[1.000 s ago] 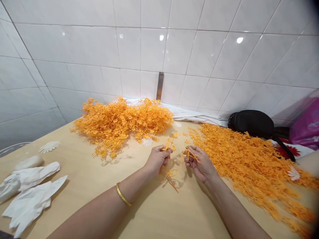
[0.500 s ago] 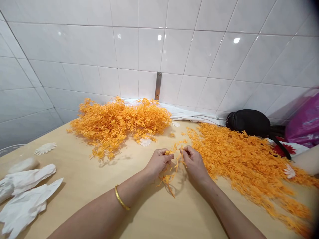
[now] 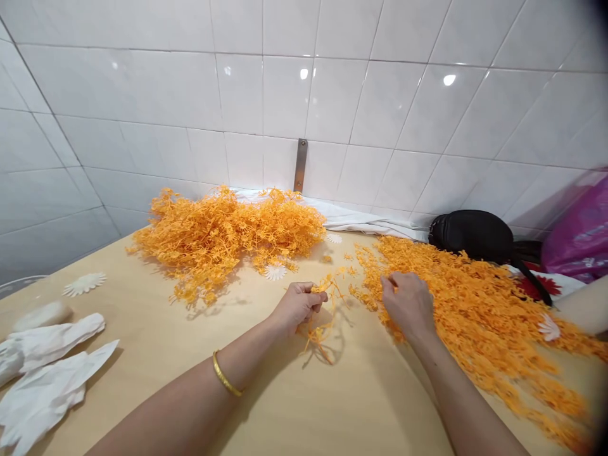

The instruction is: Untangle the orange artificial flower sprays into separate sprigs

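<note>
My left hand [image 3: 300, 306] is closed in a pinch around an orange artificial flower sprig [image 3: 319, 335], whose thin branched stems hang below and to the right of the fingers. To the right, my right hand [image 3: 409, 305] is at the near left part of a spread pile of small orange sprigs [image 3: 470, 304]. Its fingers curl down out of sight, so whether they grip a piece cannot be seen. A bushy heap of branched orange sprigs [image 3: 228, 228] stands beyond my left hand.
White petal-shaped pieces [image 3: 84, 284] lie about the table [image 3: 266, 411]. White gloves [image 3: 57, 386] lie at the left. At the back right are a black pouch [image 3: 472, 234] and a purple bag [image 3: 577, 231]. White cloth [image 3: 351, 217] runs along the tiled wall [image 3: 285, 95]. Another person's forearm [image 3: 584, 307] enters at right.
My right hand has left the sprig in my left hand and moved right, to the spread orange pile. My left hand stays nearly in place, still pinching the sprig.
</note>
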